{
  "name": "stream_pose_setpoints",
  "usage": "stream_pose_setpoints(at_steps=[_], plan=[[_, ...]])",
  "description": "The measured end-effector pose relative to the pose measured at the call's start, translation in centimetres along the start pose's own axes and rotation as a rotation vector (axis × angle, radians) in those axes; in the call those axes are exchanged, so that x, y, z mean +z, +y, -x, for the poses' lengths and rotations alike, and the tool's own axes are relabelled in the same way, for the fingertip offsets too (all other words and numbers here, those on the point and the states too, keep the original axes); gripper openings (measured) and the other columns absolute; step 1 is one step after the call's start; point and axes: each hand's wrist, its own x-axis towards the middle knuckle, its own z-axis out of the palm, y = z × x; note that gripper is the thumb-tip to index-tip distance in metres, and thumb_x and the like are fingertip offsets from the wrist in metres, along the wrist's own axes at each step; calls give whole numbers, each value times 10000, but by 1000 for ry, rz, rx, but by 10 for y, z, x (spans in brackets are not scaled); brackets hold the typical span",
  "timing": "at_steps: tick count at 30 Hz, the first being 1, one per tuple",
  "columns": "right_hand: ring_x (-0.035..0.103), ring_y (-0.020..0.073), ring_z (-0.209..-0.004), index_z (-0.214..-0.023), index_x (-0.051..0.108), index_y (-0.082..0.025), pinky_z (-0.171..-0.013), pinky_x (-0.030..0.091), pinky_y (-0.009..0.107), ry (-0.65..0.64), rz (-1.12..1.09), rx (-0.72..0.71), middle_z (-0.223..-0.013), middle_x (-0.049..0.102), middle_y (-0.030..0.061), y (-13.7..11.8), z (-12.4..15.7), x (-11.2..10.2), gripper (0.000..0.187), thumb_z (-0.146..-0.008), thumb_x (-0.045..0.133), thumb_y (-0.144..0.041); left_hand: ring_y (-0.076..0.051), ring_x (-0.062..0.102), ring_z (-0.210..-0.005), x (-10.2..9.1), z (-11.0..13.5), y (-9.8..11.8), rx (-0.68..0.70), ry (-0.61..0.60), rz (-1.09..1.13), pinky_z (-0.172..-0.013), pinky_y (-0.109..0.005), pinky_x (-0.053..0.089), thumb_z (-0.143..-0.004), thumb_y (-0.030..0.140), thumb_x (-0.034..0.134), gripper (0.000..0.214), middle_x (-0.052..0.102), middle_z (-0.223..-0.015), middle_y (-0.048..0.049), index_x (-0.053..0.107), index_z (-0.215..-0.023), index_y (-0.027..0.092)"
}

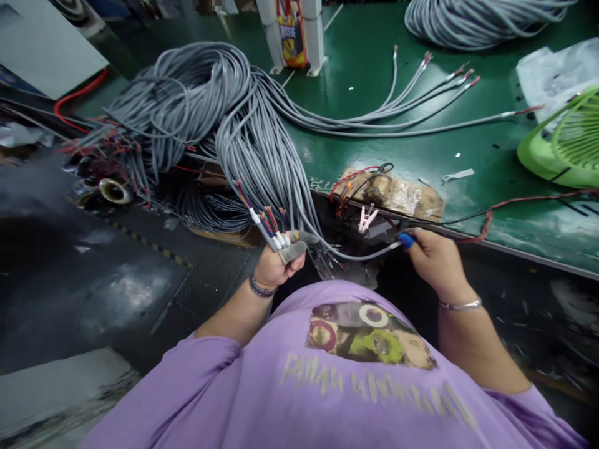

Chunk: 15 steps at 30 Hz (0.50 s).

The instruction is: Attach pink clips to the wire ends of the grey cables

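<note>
My left hand (283, 255), with grey coverings on some fingers, is closed round a bunch of grey cables (266, 229). Their stripped ends show white wraps and coloured wires, pointing up and left. In my right hand (433, 259), a blue cover sits on one digit, and the fingers pinch the end of a single grey cable (365, 257). That cable curves down from the big bundle (266, 149) hanging over the bench edge. The very tip is hidden by my fingers. A pink clip (367, 219) stands at the bench edge between my hands.
Several separate cable ends (421, 93) lie across the green bench (355, 81). A taped cardboard piece (397, 194) with wires sits at its front edge. A green fan (566, 140) and plastic bag (556, 75) are at right. Another cable coil (482, 25) lies behind. Below left hangs a dark coil (213, 212).
</note>
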Motion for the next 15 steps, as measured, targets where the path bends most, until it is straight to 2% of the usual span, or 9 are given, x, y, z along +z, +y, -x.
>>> stream_pose_setpoints(at_steps=[2,5,7,9,10,11,13,15], plan=[[446,189,-515,-648,505,-235,-527,224,325,116,139,90,-581,513,49,14,5,-10,306,-927,517,-360,-37,338,-290,-9,5,5,-32,-14,-63,-326,-177,218,-757,436,730,367,496,-415,44,710,-945,121],[483,182,-528,-645,529,-223,-527,230,328,240,165,77,-596,525,62,15,17,-12,309,-932,522,-339,-62,458,-315,-9,6,6,-81,-21,-130,-309,-170,248,-771,440,720,381,622,-525,-10,709,-965,112],[561,196,-600,-750,624,-215,-547,333,325,165,17,-66,-680,614,78,-1,23,-2,191,-908,544,-288,-112,609,-442,2,2,0,-63,-3,-80,-341,-169,328,-768,462,718,388,714,-702,-72,709,-945,116],[622,201,-673,-893,683,-212,-606,443,315,-45,-209,-208,-758,680,66,-25,24,12,167,-903,523,-258,-195,721,-731,20,-5,-8,-4,-2,-25,-476,-202,486,-763,481,719,414,742,-959,-133,716,-975,125],[639,195,-694,-901,692,-214,-628,468,307,-154,-303,-223,-768,694,55,-38,23,20,178,-905,524,-270,-224,719,-883,29,-8,-13,22,-2,-29,-583,-232,543,-778,469,711,402,723,-1078,-142,718,-1001,134],[642,188,-692,-886,699,-210,-637,479,302,-206,-369,-205,-760,699,52,-51,20,26,183,-902,537,-293,-235,704,-954,37,-11,-17,48,-5,-39,-666,-260,565,-791,463,701,392,713,-1118,-135,718,-1019,145],[636,175,-655,-847,701,-194,-637,487,300,-210,-502,-134,-711,692,49,-71,13,37,205,-903,554,-326,-225,692,-960,49,-16,-24,52,-34,-103,-805,-309,558,-798,459,700,391,730,-1060,-112,717,-1037,150],[625,161,-587,-824,688,-185,-597,494,291,-232,-711,6,-633,666,28,-84,7,44,241,-896,573,-384,-201,679,-910,52,-17,-28,74,-42,-212,-842,-308,534,-784,457,716,381,739,-982,-81,722,-1012,152]])
